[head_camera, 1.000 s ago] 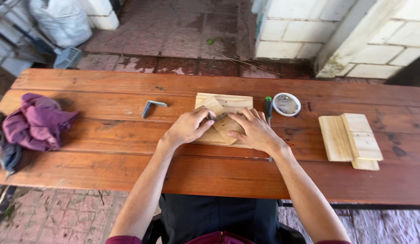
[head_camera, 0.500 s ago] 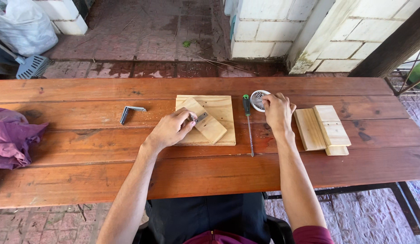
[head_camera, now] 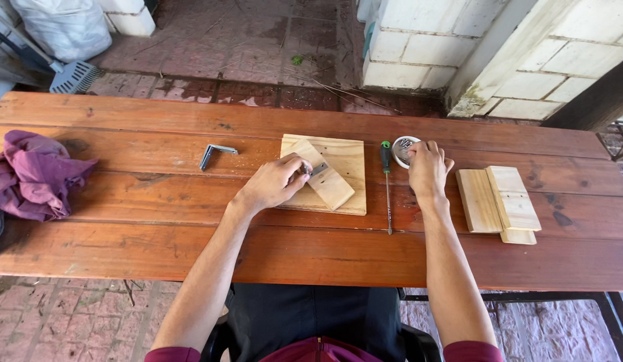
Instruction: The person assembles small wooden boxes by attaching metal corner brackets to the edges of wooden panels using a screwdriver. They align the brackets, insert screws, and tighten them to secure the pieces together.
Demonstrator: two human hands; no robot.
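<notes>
My left hand (head_camera: 276, 182) rests on a small wooden block (head_camera: 327, 179) that lies slantwise on a square wooden board (head_camera: 345, 161), fingers pinching a small metal bracket (head_camera: 317, 169) against the block. My right hand (head_camera: 427, 165) reaches into a small round white dish (head_camera: 402, 146) at the board's right, fingers curled over its rim; what they hold is hidden. A green-handled screwdriver (head_camera: 386, 181) lies between the board and that hand.
A second metal angle bracket (head_camera: 215, 153) lies left of the board. Stacked wooden blocks (head_camera: 499, 201) sit at the right, a purple cloth (head_camera: 33, 174) at the left end of the wooden table (head_camera: 150, 221). Brick floor and white block wall lie beyond.
My right hand left the wooden block and moved right to the white dish. The left hand stayed on the block and bracket.
</notes>
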